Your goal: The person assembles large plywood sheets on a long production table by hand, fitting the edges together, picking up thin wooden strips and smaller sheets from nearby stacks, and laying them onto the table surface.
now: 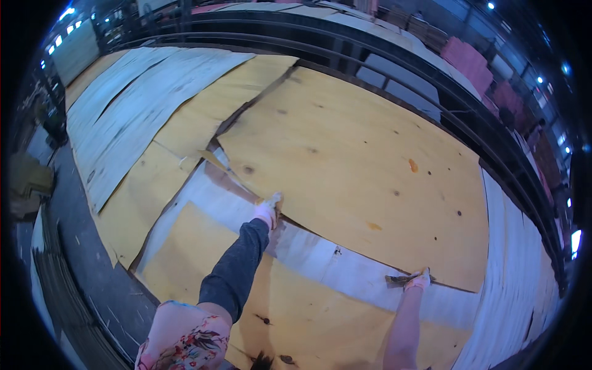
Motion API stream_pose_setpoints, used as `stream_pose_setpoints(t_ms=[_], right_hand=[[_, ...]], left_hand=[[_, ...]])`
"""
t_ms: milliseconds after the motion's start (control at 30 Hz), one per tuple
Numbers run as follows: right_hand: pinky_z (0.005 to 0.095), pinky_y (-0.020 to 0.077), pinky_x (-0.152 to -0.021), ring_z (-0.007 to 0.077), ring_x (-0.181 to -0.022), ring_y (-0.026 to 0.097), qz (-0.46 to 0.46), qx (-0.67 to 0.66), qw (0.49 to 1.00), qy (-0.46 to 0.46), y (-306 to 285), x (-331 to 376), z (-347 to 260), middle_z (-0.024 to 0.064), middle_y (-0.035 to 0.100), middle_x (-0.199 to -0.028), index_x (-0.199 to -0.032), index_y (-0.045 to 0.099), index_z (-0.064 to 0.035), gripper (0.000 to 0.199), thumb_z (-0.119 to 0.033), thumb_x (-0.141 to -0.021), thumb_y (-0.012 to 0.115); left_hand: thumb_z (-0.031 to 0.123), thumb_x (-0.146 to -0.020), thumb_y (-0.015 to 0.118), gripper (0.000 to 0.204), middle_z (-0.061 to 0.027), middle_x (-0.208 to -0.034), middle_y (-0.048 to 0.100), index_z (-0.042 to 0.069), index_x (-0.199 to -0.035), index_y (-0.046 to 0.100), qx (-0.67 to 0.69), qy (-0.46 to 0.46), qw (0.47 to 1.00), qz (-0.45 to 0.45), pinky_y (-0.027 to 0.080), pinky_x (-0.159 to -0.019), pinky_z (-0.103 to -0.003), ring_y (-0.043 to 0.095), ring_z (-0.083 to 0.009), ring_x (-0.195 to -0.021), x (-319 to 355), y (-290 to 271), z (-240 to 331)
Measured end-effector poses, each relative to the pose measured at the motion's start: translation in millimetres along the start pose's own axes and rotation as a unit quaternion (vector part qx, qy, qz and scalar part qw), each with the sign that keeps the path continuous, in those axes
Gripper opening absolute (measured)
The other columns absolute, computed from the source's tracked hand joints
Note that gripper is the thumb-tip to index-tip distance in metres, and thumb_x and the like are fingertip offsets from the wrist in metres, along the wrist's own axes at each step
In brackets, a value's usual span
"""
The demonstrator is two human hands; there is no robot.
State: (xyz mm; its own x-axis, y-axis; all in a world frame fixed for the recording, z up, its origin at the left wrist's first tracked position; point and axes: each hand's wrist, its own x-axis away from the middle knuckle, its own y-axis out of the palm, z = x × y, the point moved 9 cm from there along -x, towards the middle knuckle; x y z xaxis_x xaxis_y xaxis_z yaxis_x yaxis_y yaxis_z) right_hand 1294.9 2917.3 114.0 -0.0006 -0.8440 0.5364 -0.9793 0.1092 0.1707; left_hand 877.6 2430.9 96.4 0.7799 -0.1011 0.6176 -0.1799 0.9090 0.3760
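A large yellow veneer sheet (357, 166) with dark knots and orange resin spots lies across the middle. My left hand (270, 209), in a pale, stained glove, is closed on its near edge toward the left corner. My right hand (419, 279), also gloved, grips the same near edge farther right. A short dark-brown piece (396, 280) juts out to the left of that hand; its kind is unclear. Below the edge, a strip of whitish veneer (364, 273) shows, and another yellow sheet (308, 308) lies nearest me. The undersides of my fingers are hidden.
Whitish veneer (148, 86) and a yellow sheet (139, 191) with ragged edges cover the left side. More pale veneer (509, 259) lies at the right. A dark metal rail (333, 54) runs along the far side, with pinkish stacks (467, 60) beyond.
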Motion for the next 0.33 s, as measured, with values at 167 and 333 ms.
stream_pose_setpoints(t_ms=[167, 333], right_hand=[[0.0284, 0.0438, -0.058, 0.0130, -0.064, 0.047, 0.030, 0.043, 0.999, -0.006, 9.4, 25.4, -1.8, 0.0028, 0.053, -0.080, -0.098, 0.053, -0.0086, 0.038, -0.045, -0.086, 0.049], [0.0300, 0.0442, -0.070, 0.0155, -0.076, 0.050, 0.005, 0.012, 0.999, 0.033, 2.4, 4.7, -10.7, 0.0048, 0.053, -0.091, -0.104, 0.052, -0.0078, 0.043, -0.047, -0.085, 0.049]], left_hand=[[0.046, -0.084, 0.054, 0.045, -0.0154, -0.095, 0.062, 0.003, -0.099, 0.058, -0.088, -0.151, 0.914, -0.367, 0.051, -0.070, -0.032, 0.062, -0.0209, -0.080, 97.5, 17.3, 51.6], [0.043, -0.081, 0.061, 0.042, -0.0077, -0.074, 0.061, 0.004, -0.094, 0.052, -0.187, 0.027, 0.972, -0.137, 0.049, -0.046, -0.035, 0.062, -0.0245, -0.057, 152.6, -29.8, 86.0]])
